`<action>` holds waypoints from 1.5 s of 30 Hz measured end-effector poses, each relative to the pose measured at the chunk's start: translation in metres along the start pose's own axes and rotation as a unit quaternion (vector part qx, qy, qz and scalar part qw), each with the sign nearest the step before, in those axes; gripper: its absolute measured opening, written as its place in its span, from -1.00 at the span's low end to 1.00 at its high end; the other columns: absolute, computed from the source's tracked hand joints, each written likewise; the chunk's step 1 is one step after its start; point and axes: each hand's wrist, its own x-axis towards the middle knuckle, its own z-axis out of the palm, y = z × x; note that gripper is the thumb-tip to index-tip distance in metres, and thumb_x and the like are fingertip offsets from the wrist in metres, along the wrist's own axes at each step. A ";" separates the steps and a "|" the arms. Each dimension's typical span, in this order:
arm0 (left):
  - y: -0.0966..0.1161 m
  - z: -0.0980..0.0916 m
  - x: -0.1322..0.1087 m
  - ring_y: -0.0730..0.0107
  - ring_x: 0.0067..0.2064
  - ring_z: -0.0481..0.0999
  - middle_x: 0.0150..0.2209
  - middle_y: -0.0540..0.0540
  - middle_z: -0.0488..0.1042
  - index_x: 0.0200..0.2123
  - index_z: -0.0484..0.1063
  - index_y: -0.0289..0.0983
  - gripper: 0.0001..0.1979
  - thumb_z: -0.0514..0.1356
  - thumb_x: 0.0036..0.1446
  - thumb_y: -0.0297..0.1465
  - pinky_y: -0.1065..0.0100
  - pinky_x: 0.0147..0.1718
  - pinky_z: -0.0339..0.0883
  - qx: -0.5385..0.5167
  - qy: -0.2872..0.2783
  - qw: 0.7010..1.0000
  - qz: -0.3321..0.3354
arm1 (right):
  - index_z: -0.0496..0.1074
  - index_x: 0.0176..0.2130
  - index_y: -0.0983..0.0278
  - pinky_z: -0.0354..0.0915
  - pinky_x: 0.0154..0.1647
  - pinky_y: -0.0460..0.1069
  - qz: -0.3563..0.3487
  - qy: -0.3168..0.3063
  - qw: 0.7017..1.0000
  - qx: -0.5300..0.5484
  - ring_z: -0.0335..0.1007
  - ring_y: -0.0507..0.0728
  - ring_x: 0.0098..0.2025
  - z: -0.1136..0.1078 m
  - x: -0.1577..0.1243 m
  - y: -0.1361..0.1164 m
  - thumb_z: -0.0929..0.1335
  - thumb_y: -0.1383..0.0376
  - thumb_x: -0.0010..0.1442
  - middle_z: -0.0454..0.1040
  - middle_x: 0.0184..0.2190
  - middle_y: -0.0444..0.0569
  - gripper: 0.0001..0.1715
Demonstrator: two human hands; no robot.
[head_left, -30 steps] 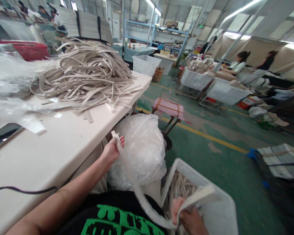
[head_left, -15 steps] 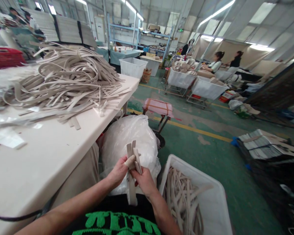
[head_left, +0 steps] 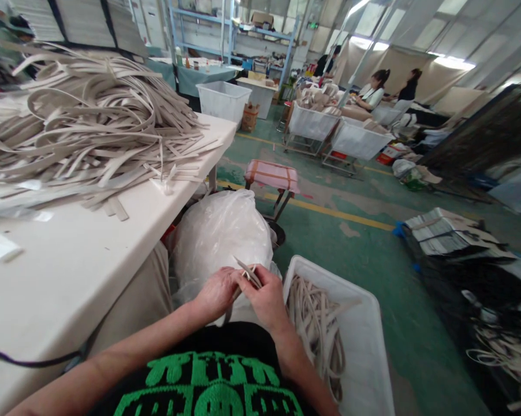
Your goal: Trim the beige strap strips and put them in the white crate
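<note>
Close in front of my body, both hands meet around a small bundle of beige strips point(head_left: 250, 275). My left hand point(head_left: 217, 293) is closed on the bundle's lower side, its fingertips mostly hidden. With thumb and fingers my right hand point(head_left: 267, 294) grips the upper strip ends, which stick out between the two hands. A strip end hangs below them. Behind the hands bulges a large white plastic bag point(head_left: 221, 225). At my right stands a white plastic bin point(head_left: 364, 352) with loose beige strips point(head_left: 316, 323) inside.
A white table point(head_left: 70, 271) on my left bears a big heap of beige strips point(head_left: 108, 121). A pink-topped stool point(head_left: 271, 175) stands ahead on the green floor. Bundled stacks point(head_left: 451, 231) lie at right. Two filled carts point(head_left: 315, 122) and seated people are farther back.
The strip bundle has tilted from upright to slanting, and my hands have drawn closer together around it. My view has shifted somewhat down and to the right.
</note>
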 end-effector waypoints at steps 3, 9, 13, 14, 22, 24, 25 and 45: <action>-0.003 0.001 -0.003 0.06 -0.20 0.44 -0.43 -0.13 0.49 -0.53 0.45 -0.15 -0.86 0.34 -0.05 -0.48 0.15 0.06 0.17 -0.006 -0.012 1.000 -0.014 | 0.38 -0.44 0.26 0.19 -0.43 -0.09 -0.013 -0.004 1.000 0.016 0.24 0.02 -0.50 -0.001 -0.004 0.001 0.38 0.21 0.15 0.35 -0.57 -0.20 -0.80; -0.026 0.004 -0.010 0.10 -0.27 0.43 -0.51 -0.08 0.42 -0.54 0.45 -0.14 -0.84 0.39 -0.05 -0.36 0.12 0.11 0.16 0.080 -0.056 0.995 -0.010 | 0.34 -0.43 0.25 0.15 -0.52 -0.10 0.025 0.126 0.990 0.053 0.14 -0.01 -0.59 -0.057 -0.024 -0.014 0.37 0.10 0.18 0.23 -0.64 -0.24 -0.70; -0.026 0.003 -0.013 0.04 -0.03 0.47 -0.15 -0.17 0.57 -0.19 0.57 -0.12 -0.71 0.41 -0.06 -0.29 0.17 0.15 0.15 0.084 -0.087 0.993 -0.002 | 0.36 -0.42 0.25 0.12 -0.58 -0.10 0.003 0.243 0.970 -0.004 0.13 -0.02 -0.64 -0.114 -0.050 -0.031 0.39 0.09 0.16 0.22 -0.67 -0.26 -0.71; -0.025 0.001 -0.013 0.05 0.02 0.46 -0.06 -0.17 0.55 -0.09 0.54 -0.11 -0.62 0.40 -0.03 -0.28 0.18 0.15 0.16 0.086 -0.083 0.993 0.000 | 0.36 -0.42 0.25 0.13 -0.58 -0.10 0.004 0.286 0.958 -0.030 0.13 -0.02 -0.64 -0.128 -0.057 -0.032 0.40 0.09 0.15 0.23 -0.68 -0.26 -0.71; -0.028 -0.033 -0.005 0.06 0.01 0.52 -0.01 -0.18 0.53 0.14 0.39 -0.13 -0.47 0.26 0.10 -0.15 0.14 0.07 0.31 0.162 0.010 0.987 -0.008 | 0.43 -0.34 0.31 0.23 -0.47 -0.05 0.136 0.418 0.869 -0.226 0.28 0.06 -0.58 -0.207 -0.099 0.037 0.37 -0.03 0.10 0.39 -0.61 -0.14 -0.56; -0.028 -0.040 -0.004 0.06 0.01 0.53 0.03 -0.18 0.51 0.15 0.37 -0.14 -0.46 0.23 0.12 -0.11 0.11 0.07 0.32 0.174 0.027 0.984 -0.004 | 0.47 -0.28 0.33 0.26 -0.39 -0.01 0.188 0.388 0.862 -0.267 0.36 0.13 -0.50 -0.213 -0.104 0.060 0.35 -0.08 0.08 0.48 -0.57 -0.04 -0.48; -0.028 -0.043 -0.003 0.06 0.02 0.53 0.06 -0.19 0.50 0.15 0.35 -0.15 -0.45 0.20 0.13 -0.09 0.09 0.07 0.33 0.182 0.030 0.983 -0.002 | 0.48 -0.21 0.35 0.26 -0.36 0.01 0.213 0.370 0.859 -0.282 0.40 0.17 -0.46 -0.214 -0.106 0.070 0.34 -0.09 0.07 0.51 -0.54 0.00 -0.42; 0.001 -0.008 -0.005 0.29 -0.32 0.55 -0.19 -0.18 0.55 0.14 0.37 -0.31 -0.38 0.21 0.14 -0.04 0.27 -0.28 0.47 0.022 -0.100 0.995 0.001 | 0.46 -0.21 0.31 0.13 -0.68 -0.14 0.129 -0.221 0.966 0.049 0.24 0.00 -0.65 0.001 0.000 0.035 0.32 0.05 0.21 0.46 -0.58 -0.11 -0.62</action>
